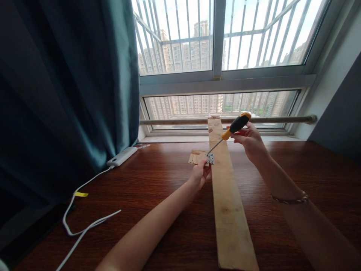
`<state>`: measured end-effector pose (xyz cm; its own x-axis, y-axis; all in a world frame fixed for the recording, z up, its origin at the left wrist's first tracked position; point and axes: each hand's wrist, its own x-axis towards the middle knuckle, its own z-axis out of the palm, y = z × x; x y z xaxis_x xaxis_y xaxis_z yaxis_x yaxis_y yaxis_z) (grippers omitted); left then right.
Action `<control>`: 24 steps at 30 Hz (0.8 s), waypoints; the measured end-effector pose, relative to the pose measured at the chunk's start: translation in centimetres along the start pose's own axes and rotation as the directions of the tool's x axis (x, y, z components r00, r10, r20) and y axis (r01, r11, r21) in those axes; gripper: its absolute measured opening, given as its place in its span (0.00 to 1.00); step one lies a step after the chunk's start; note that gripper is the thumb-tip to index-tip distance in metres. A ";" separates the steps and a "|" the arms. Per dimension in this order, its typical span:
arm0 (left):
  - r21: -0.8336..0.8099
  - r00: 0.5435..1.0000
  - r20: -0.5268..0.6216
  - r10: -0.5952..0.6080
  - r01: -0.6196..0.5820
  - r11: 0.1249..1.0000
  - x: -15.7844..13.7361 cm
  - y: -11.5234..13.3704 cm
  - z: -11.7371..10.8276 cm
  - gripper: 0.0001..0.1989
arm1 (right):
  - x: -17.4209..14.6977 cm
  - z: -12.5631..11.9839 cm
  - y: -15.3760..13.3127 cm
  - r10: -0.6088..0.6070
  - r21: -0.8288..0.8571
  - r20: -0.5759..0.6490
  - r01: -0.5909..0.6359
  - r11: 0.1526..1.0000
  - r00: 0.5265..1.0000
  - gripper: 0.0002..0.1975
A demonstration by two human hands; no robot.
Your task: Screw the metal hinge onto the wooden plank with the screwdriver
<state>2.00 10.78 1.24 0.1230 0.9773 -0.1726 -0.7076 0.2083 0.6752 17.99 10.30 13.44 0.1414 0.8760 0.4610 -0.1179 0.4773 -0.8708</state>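
Note:
A long wooden plank (229, 203) runs away from me toward the window. Against its left side sits a small wooden block (195, 157), and a metal hinge (211, 159) spans the two. My left hand (200, 173) is closed on the block's near edge, its thumb by the hinge; the fingers underneath are partly hidden. In my right hand (249, 139) is a screwdriver (235, 126) with a yellow and black handle, held by the fingertips. Its shaft slants down to the left, and the tip meets the hinge's left leaf.
Left on the brown wooden tabletop (163, 188) lies a white power strip (122, 156) with a white cable (67, 214) bearing a yellow tag. A dark blue curtain (118, 75) hangs at the left. A horizontal pipe (175, 122) crosses before the barred window.

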 end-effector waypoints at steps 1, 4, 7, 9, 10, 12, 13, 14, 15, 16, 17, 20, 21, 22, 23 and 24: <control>0.000 1.000 0.001 0.003 -0.003 1.000 0.0 0.0 0.0 0.04 | 0.0 0.1 0.0 -0.006 -0.012 -0.021 0.005 1.000 1.000 0.25; 0.005 1.000 0.005 0.010 -0.010 1.000 -0.1 0.0 0.1 0.04 | -0.1 0.3 0.4 -0.032 -0.126 -0.102 0.019 0.992 0.994 0.24; 0.015 1.000 0.003 0.015 -0.015 1.000 -0.2 0.0 0.1 0.04 | 0.1 0.0 1.2 -0.121 -0.296 -0.158 0.070 0.953 0.980 0.26; 0.017 1.000 0.003 0.019 -0.019 1.000 -0.2 0.0 0.1 0.05 | 0.3 -0.3 1.6 -0.170 -0.360 -0.147 0.108 0.927 0.974 0.26; 0.015 1.000 0.004 0.021 -0.021 1.000 -0.1 0.0 0.1 0.05 | 0.3 -0.4 1.6 -0.185 -0.370 -0.136 0.123 0.921 0.973 0.27; 0.013 1.000 0.005 0.027 -0.027 1.000 -0.1 0.0 0.1 0.04 | 0.2 -0.3 1.5 -0.191 -0.351 -0.110 0.142 0.925 0.975 0.28; 0.014 1.000 0.003 0.030 -0.030 0.999 -0.1 0.1 0.1 0.04 | 0.1 -0.2 1.4 -0.182 -0.325 -0.090 0.144 0.935 0.979 0.29; 0.019 0.999 0.001 0.033 -0.033 0.999 -0.1 0.1 0.2 0.04 | -0.1 0.0 1.2 -0.164 -0.291 -0.063 0.139 0.947 0.984 0.30; 0.025 0.999 0.002 0.035 -0.035 0.999 -0.1 0.1 0.2 0.05 | -0.3 0.3 1.0 -0.141 -0.254 -0.032 0.129 0.959 0.989 0.30; 0.032 0.999 0.003 0.037 -0.037 0.999 -0.1 0.1 0.2 0.05 | -0.5 0.6 0.9 -0.119 -0.221 -0.001 0.116 0.968 0.993 0.29; 0.039 0.999 0.007 0.039 -0.039 0.998 -0.1 0.1 0.2 0.05 | -0.7 0.9 0.8 -0.104 -0.195 0.023 0.106 0.975 0.994 0.28; 0.042 0.999 0.014 0.043 -0.043 0.998 -0.1 0.1 0.2 0.05 | -1.0 1.5 0.5 -0.130 -0.162 0.017 0.131 0.978 0.991 0.25; 0.039 0.999 0.008 0.040 -0.040 0.998 -0.1 0.1 0.2 0.05 | -1.1 1.5 0.3 -0.153 -0.162 -0.003 0.150 0.975 0.988 0.24; 0.035 0.999 0.002 0.036 -0.036 0.999 -0.1 0.1 0.2 0.05 | -1.1 1.4 0.2 -0.174 -0.168 -0.024 0.167 0.972 0.984 0.24; 0.031 1.000 -0.003 0.031 -0.031 0.999 -0.1 0.1 0.2 0.05 | -1.0 1.3 0.1 -0.192 -0.178 -0.043 0.181 0.967 0.981 0.23; 0.027 1.000 -0.006 0.028 -0.028 0.999 -0.1 0.1 0.2 0.04 | -1.0 1.2 0.0 -0.204 -0.192 -0.058 0.190 0.963 0.977 0.23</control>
<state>2.04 10.73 1.45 0.0993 0.9825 -0.1576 -0.6920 0.1820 0.6986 16.65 9.51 13.20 0.2188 0.7547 0.6185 0.1022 0.6127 -0.7837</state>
